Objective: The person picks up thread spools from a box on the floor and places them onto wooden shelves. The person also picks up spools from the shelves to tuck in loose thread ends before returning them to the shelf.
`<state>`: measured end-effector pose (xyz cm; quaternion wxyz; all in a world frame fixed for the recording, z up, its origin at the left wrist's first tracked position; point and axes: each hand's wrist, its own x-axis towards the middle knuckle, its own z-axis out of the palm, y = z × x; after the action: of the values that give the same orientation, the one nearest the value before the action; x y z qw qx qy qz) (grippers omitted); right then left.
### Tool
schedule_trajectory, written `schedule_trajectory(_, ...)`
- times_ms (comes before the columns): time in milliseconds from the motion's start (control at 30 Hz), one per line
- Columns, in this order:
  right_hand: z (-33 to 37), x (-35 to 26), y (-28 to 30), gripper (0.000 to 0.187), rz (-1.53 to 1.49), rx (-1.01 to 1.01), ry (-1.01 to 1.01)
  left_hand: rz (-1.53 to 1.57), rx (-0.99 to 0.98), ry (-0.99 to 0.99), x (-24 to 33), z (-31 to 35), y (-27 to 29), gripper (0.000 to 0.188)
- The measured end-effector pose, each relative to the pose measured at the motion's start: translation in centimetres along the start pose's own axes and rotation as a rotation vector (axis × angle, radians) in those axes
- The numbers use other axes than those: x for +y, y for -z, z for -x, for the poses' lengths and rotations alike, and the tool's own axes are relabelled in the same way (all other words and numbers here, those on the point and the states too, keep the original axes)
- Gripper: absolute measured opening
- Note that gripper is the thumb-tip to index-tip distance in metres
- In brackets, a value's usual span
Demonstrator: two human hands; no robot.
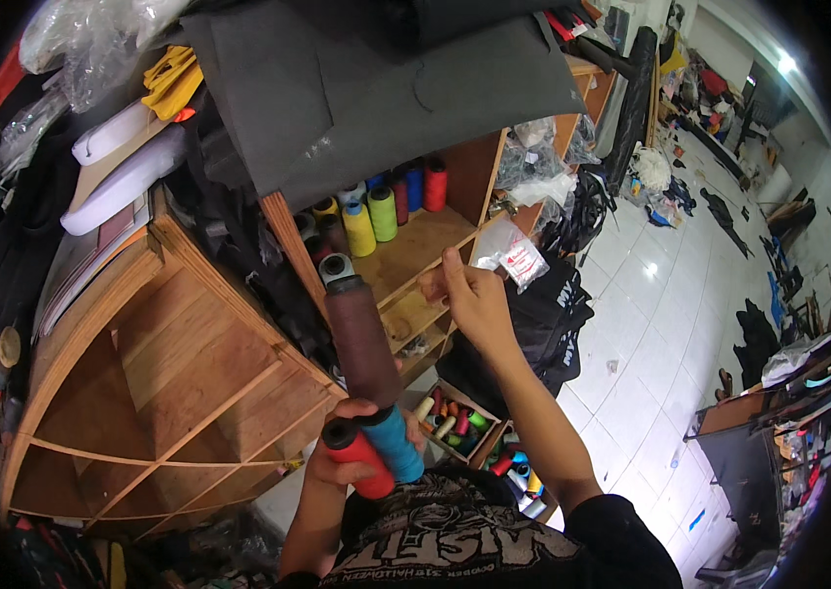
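Note:
Against my chest, my left hand (332, 466) is closed around a red thread cone (364, 461) and a blue thread cone (394, 447). A tall dark brown thread cone (364, 339) rises from the fingers of this hand; its lower end is partly hidden. My right hand (474, 302) is raised before the wooden shelf (425, 240), one finger stretched up and apart from the others, with nothing visible in it. Beside it is a clear plastic bag with a red and white label (521, 260). Inside the shelf stand yellow (358, 231), green (382, 214) and red (434, 187) thread cones, among several others.
Dark grey fabric (386, 108) drapes over the shelf top. At left stands a wooden cubby unit (189, 363) with white visors (126, 177) on it. Below my hands, a box (459, 454) holds several thread spools. Black bags (533, 334) lie beside the white tiled floor (631, 334).

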<state>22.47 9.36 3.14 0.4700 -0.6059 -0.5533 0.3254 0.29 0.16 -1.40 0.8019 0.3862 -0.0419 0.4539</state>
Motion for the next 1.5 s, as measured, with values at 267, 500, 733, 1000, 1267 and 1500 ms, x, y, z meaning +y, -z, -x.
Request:
schedule_trajectory(267,2.9,-2.5,-1.3,0.039,-0.558,-0.718,0.137,0.228,-0.02,-0.046,0.6,-0.7,-2.0,0.057)
schedule_trajectory(500,2.1,0.7,-1.4,0.02,-0.381,-0.709,0.186,0.312,0.022,-0.03,-0.3,0.0,-2.8,0.057)
schedule_trajectory(733,-2.2,-4.7,2.3,0.019,0.236,-1.021,0.388,-0.447,-0.373,0.495,4.4,-1.0,1.3,0.047)
schedule_trajectory(1000,2.8,-10.5,0.9,0.01,1.082,-0.598,0.768,-1.272,-0.168,0.635,5.1,-4.3,-0.3,0.058)
schedule_trajectory(1267,5.7,-6.5,-0.4,0.016,0.114,0.126,0.39,-1.549,0.241,0.018,1.4,-4.8,-2.9,0.054)
schedule_trajectory(1500,6.8,-4.9,-0.7,0.021,-0.593,0.025,-0.06,-1.494,0.271,-0.067,-0.2,-5.5,-4.2,0.051)
